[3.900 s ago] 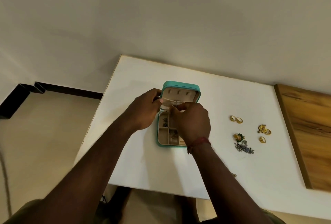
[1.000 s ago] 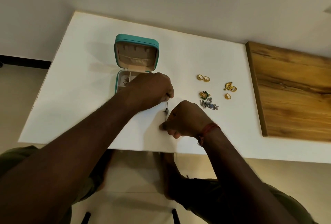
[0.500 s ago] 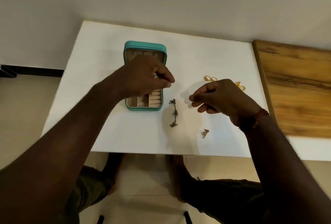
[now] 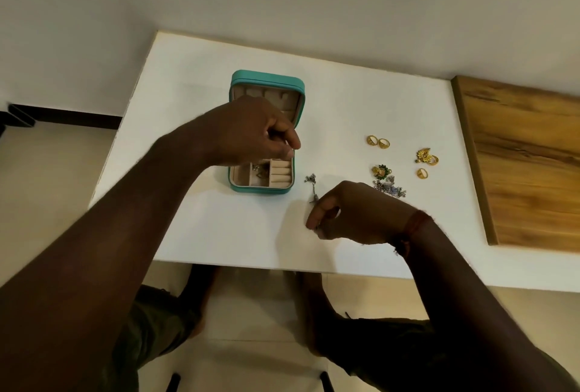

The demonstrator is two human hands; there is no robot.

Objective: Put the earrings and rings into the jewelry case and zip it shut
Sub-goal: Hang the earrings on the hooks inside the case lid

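The small teal zip-up jewelry case point(image 4: 266, 79) is sitting open on the white table point(image 4: 235, 234). The left hand point(image 4: 254, 132) is hanging over it, fingertips point(image 4: 293, 141) pinched together; I cannot tell if anything is in them. The right hand point(image 4: 354, 212) is pinching the low end of a long silver earring point(image 4: 311, 183) lying just beside the case. Some gold rings point(image 4: 378, 141) are lying farther right.

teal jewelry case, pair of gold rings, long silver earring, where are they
teal jewelry case point(image 4: 267, 77): head view, lid rim
pair of gold rings point(image 4: 383, 142): head view, right ring
long silver earring point(image 4: 311, 179): head view, far cluster
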